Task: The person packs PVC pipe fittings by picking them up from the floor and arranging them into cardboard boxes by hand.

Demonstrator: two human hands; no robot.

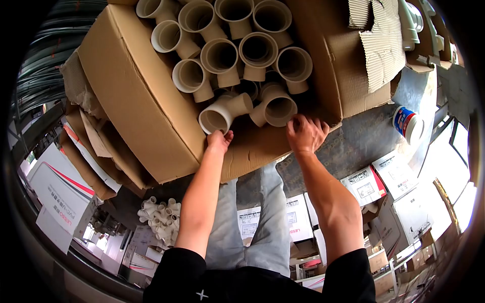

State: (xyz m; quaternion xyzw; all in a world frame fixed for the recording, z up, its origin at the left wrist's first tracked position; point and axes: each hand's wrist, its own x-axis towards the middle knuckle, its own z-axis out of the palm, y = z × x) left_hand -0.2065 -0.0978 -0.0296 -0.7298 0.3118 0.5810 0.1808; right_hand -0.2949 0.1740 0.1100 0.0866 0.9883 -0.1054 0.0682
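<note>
A large open cardboard box (136, 96) holds several beige pipe fittings, most with their round openings facing up. My left hand (220, 141) is closed at the lower rim of a tilted branched fitting (214, 119) near the box's front left. Right of it lies another fitting (279, 110), its opening toward me. My right hand (306, 132) has its fingers curled at that fitting's right edge, over the front of the box. The undersides of both fittings and some of my fingertips are hidden.
A white and blue tub (408, 124) lies on the right. More fittings (160, 216) are piled below left. White printed cartons (63, 202) stand at left and others (364, 187) at lower right. Black coiled pipes (48, 55) fill the upper left.
</note>
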